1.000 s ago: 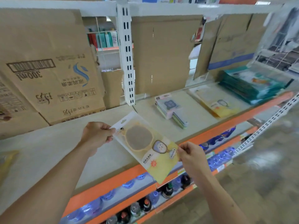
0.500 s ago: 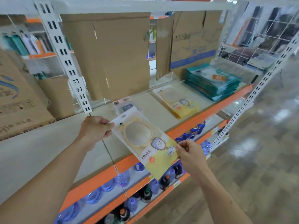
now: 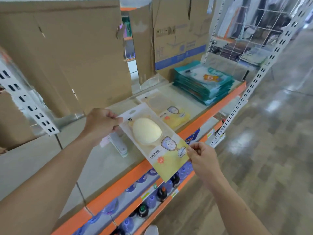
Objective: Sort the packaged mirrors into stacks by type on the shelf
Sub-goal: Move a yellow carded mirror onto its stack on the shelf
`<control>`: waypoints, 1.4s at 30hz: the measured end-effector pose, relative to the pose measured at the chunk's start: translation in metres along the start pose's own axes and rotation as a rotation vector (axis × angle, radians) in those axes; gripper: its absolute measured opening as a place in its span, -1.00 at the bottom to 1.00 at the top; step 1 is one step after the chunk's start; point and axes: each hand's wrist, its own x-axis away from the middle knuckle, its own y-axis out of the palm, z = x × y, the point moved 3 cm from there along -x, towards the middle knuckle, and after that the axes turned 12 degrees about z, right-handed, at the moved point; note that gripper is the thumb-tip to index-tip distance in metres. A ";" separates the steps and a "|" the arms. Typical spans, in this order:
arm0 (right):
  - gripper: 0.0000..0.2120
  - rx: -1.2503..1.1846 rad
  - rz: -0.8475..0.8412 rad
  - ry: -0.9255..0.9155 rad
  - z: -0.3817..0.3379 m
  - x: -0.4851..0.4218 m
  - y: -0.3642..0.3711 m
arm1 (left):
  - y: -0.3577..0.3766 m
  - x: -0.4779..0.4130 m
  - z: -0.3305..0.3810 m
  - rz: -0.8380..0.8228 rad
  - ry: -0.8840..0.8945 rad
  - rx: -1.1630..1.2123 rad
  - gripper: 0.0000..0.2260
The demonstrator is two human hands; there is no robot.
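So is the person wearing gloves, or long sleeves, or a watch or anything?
No. The left hand and right hand are bare, with no gloves and no rings that show. The left arm and right arm are bare too, as far as the picture reaches. There is no sleeve, watch or bracelet at either wrist.

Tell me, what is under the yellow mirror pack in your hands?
A small pile of packs lies on the shelf under the mirror pack. Only one end shows. The rest is covered, so their kind is unclear.
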 end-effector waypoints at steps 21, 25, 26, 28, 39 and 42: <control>-0.87 0.093 0.086 -0.056 -0.028 -0.118 0.021 | 0.104 -0.125 0.018 -0.108 -0.002 -0.110 -0.86; -0.88 0.119 0.071 -0.103 -0.031 -0.137 0.022 | 0.118 -0.133 0.013 -0.087 -0.027 -0.157 -0.88; -0.89 0.126 0.063 -0.116 -0.032 -0.141 0.022 | 0.121 -0.134 0.012 -0.082 -0.029 -0.165 -0.88; -0.89 0.129 0.040 -0.135 -0.035 -0.149 0.023 | 0.126 -0.137 0.012 -0.061 -0.031 -0.178 -0.86; -0.92 0.281 -0.081 -0.180 -0.033 -0.175 0.028 | 0.145 -0.155 0.001 0.032 -0.074 -0.171 -0.90; -0.93 0.353 -0.117 -0.203 -0.033 -0.181 0.028 | 0.147 -0.154 -0.002 0.041 -0.118 -0.122 -0.90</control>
